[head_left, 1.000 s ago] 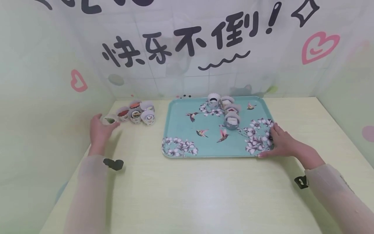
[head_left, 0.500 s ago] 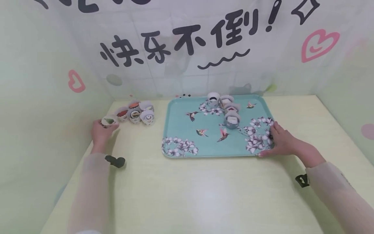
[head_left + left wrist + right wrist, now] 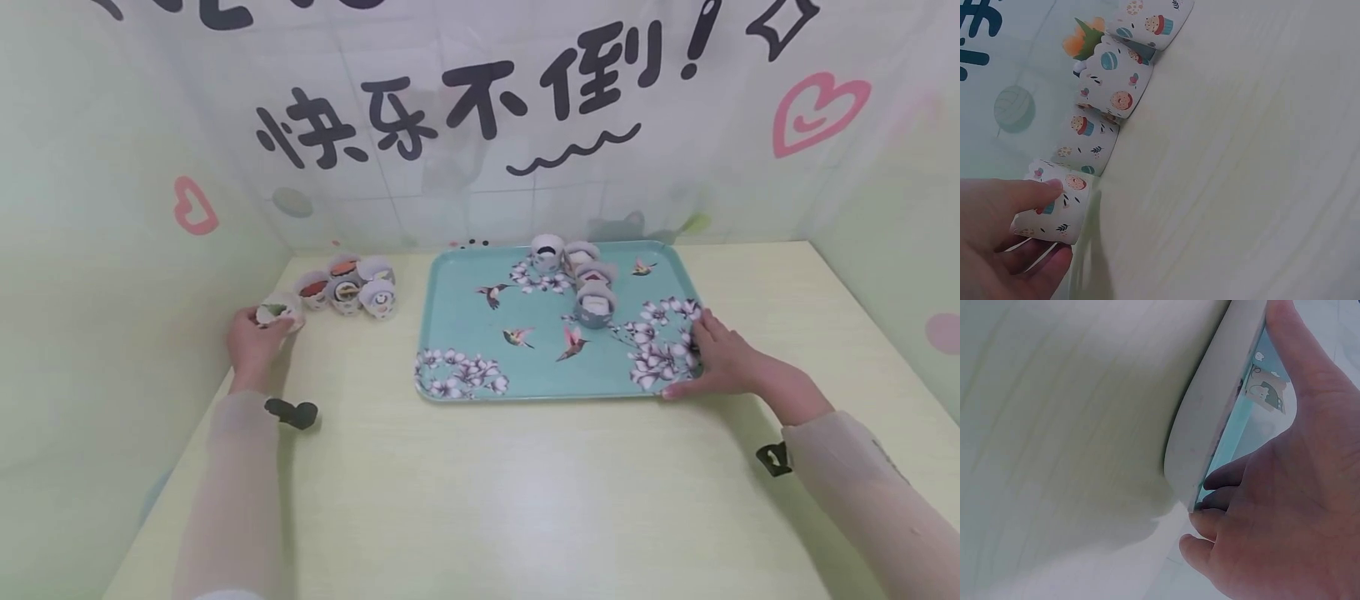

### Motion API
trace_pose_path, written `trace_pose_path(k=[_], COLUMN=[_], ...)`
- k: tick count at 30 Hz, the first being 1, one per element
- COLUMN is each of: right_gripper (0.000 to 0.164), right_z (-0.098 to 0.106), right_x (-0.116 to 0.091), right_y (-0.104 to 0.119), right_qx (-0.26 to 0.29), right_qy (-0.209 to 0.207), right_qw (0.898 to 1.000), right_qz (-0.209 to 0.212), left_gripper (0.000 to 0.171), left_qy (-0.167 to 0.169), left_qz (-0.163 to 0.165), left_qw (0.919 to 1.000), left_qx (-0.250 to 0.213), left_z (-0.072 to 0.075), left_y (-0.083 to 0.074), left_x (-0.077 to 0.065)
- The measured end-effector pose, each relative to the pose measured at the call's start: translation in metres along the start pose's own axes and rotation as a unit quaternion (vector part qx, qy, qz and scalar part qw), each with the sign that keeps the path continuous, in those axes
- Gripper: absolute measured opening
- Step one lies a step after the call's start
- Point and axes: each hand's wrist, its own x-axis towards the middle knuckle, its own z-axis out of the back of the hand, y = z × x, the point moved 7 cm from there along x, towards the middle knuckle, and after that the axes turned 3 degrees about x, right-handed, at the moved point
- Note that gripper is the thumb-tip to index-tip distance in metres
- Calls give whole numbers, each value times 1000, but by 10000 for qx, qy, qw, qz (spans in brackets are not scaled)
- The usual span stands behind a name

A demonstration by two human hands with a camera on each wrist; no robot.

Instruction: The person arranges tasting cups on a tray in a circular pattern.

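Note:
My left hand (image 3: 255, 346) pinches a small paper baking cup (image 3: 279, 310) with a green leaf-like piece in it, at the table's left side. In the left wrist view the thumb presses on the printed wall of this cup (image 3: 1054, 215). Beside it stand several similar cups (image 3: 345, 287) with red, white and other pieces inside. My right hand (image 3: 731, 362) rests at the near right corner of a turquoise tray (image 3: 457, 321), fingers along the right edge and thumb at the front edge. In the right wrist view its fingertips touch the tray's rim (image 3: 1210, 419).
Several filled paper cups (image 3: 592, 283) stand in a bent row on the tray, which bears flowers and birds. A printed white curtain (image 3: 480, 167) closes off the back, with pale side panels (image 3: 90, 275) to left and right. The tray lies on a light wooden table (image 3: 487, 492).
My left hand's fingers have lowered and closed in around the leaf-filled cup, which has shifted slightly left. The right hand and tray look unmoved; the head view has shifted a little.

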Motion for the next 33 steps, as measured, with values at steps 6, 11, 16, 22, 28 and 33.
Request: trace_pose_path(k=[6,11,16,22,28,33], right_gripper=[133,133,134,134,133,134], right_z=[0,0,0,1,2,2], right_x=[-1,-2,-2,-2,-2,-3], right_y=[0,1,1,1,2,3], right_qx=[17,38,26,40,15,22], right_qy=[-3,-32,-49,-55,-74,-61], right_qw=[10000,10000,10000,10000,10000,10000], right_qz=[-2,18,25,31,64,59], left_gripper=[70,70,70,70,68,68], left_qy=[31,43,35,101,180,275], left_qz=[-171,-307,-327,-541,-756,-977], left_qw=[9998,9993,9994,9985,9970,9948], left_qx=[107,230,120,-14,-63,-7], left_z=[6,10,12,8,1,-5], left_y=[-8,-20,-32,-50,-66,-82], left_x=[-2,-11,-18,-23,-29,-38])
